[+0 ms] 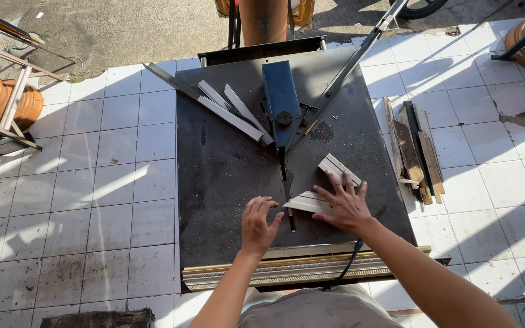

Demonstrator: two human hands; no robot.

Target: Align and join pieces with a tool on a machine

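Note:
On a dark saw table (226,164), two short white mitred moulding pieces meet in a corner. One piece (337,167) lies further back and the other (305,202) is nearer me. My right hand (344,205) presses flat on both with its fingers spread. My left hand (258,225) hovers just left of the nearer piece, fingers curled and holding nothing. A blue saw guard (280,100) with a blade slot sits at the table's middle.
Longer white moulding strips (232,112) lie at the table's back left. A gold moulding length (299,267) runs along the near edge. Wood offcuts (414,149) are stacked on the white tiled floor at right. Orange pipes (1,97) and a metal frame stand at left.

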